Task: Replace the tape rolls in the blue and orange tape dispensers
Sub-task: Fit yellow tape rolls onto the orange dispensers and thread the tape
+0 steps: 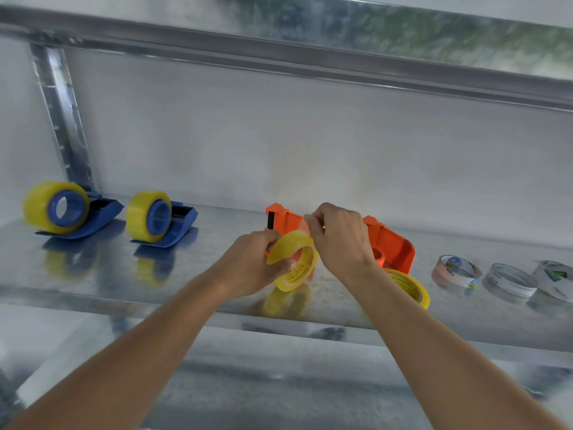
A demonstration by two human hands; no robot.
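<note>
The left hand (251,268) grips a yellow roll of clear tape (294,263) just above the shiny metal shelf (201,293), while the right hand (338,240) pinches its loose end. That freed strip could fold onto itself or cling to fingers if pulled slack.

Far left stand two blue plastic dispensers (71,212) (161,220), both loaded. The two orange plastic dispensers (283,220) (392,246) sit behind the hands, partly hidden. A second yellow roll (409,288) and three near-empty white cores (455,271) (508,283) (555,279) crowd the right.
</note>
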